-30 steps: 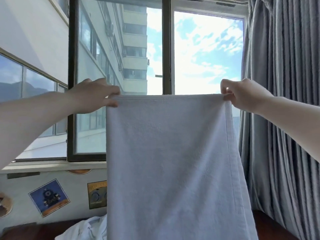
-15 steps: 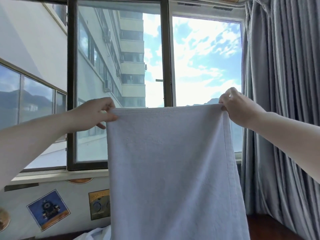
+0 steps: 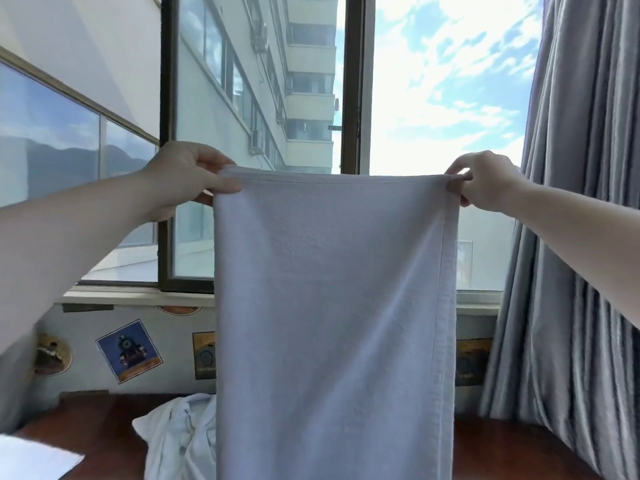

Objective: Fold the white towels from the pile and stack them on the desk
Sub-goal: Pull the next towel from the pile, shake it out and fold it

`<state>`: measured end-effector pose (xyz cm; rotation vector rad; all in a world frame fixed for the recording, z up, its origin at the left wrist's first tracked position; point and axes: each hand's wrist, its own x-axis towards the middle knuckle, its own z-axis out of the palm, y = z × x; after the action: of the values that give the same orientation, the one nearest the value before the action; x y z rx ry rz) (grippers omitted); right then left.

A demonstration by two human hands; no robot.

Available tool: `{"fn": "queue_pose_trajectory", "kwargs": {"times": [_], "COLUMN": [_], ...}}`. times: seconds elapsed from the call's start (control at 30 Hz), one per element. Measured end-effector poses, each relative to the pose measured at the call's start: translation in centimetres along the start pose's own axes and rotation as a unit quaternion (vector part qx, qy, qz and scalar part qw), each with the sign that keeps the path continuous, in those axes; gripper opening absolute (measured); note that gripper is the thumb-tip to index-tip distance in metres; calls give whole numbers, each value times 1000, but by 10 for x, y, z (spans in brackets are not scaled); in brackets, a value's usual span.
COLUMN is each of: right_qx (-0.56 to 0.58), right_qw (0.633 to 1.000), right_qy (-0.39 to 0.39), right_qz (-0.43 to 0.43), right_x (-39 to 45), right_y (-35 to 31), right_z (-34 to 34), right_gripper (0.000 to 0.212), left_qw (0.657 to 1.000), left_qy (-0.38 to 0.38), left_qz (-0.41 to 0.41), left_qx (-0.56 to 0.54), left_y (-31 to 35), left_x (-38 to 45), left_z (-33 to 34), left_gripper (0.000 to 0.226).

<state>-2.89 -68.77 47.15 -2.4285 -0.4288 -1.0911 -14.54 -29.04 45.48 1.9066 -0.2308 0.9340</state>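
Observation:
A white towel [image 3: 332, 323] hangs flat in front of me, stretched out by its top edge in mid-air before the window. My left hand [image 3: 187, 174] pinches its top left corner and my right hand [image 3: 485, 180] pinches its top right corner. The towel's lower end runs out of view at the bottom. Behind it, a crumpled pile of white towels [image 3: 180, 438] lies on the dark wooden desk [image 3: 104, 427], partly hidden by the hanging towel.
A white flat piece [image 3: 34, 459] lies at the desk's near left corner. Grey curtains [image 3: 581, 271] hang at the right. The window sill [image 3: 138, 297] and a wall with stickers [image 3: 129, 351] stand just behind the desk.
The view has tilted down, so more of the desk and the towel pile shows. Both hands still hold the towel's top corners, spread at about the same width.

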Motion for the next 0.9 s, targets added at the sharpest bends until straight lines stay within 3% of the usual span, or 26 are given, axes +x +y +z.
{"fn": "queue_pose_trajectory", "kwargs": {"times": [0.2, 0.33, 0.4, 0.53, 0.63, 0.77, 0.9], "right_qx": [39, 44, 35, -37, -73, -52, -37], "right_qw": [998, 989, 991, 994, 980, 949, 911], "right_qy": [44, 134, 131, 42, -84, -274, -388], "right_qz": [36, 34, 14, -93, -163, -148, -135], "right_x": [29, 68, 80, 79, 42, -58, -160], "right_y": [60, 53, 38, 2, -23, -46, -78], "right_z": [-21, -28, -17, 47, 132, 266, 383], "right_gripper": [24, 27, 28, 32, 27, 32, 25], "left_qw": [986, 967, 960, 938, 925, 903, 873], "left_qy": [29, 61, 82, 143, 174, 184, 173], "left_qz": [-11, -25, -46, -121, -206, -338, -450], "left_qx": [-163, -248, -264, -290, -268, -190, -72], "left_y": [56, 81, 69, -2, -74, -164, -250], "left_x": [-30, -44, -62, -128, -203, -313, -386], "left_z": [81, 111, 114, 114, 118, 120, 78], "left_gripper": [23, 19, 18, 17, 17, 17, 13]}}
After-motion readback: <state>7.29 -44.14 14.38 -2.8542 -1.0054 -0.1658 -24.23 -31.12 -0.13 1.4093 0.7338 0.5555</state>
